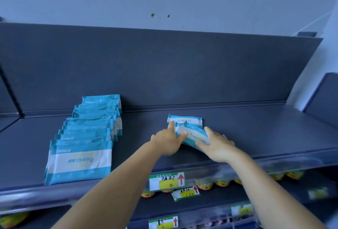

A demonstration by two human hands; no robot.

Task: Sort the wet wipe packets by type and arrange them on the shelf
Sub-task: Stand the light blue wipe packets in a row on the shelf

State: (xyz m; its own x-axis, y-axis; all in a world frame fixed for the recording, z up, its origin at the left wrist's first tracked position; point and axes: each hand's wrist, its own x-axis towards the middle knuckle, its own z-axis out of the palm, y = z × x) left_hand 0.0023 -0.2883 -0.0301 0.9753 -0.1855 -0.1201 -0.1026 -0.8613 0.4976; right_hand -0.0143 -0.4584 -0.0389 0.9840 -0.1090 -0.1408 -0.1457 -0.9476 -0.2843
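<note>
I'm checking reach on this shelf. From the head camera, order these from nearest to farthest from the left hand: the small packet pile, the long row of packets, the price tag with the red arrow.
1. Small packet pile, touching the left hand.
2. Price tag, below on the shelf edge.
3. Long row of packets, off to the left; its nearest packets are almost as close as the tag.

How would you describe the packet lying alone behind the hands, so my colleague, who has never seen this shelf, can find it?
Start at the dark top shelf, whose left part holds a long overlapping row of blue-and-white packets. Right of the middle, both hands are on a small bundle of narrower packets. The lone packet lies flat just behind that bundle, untouched by the right hand.
</note>
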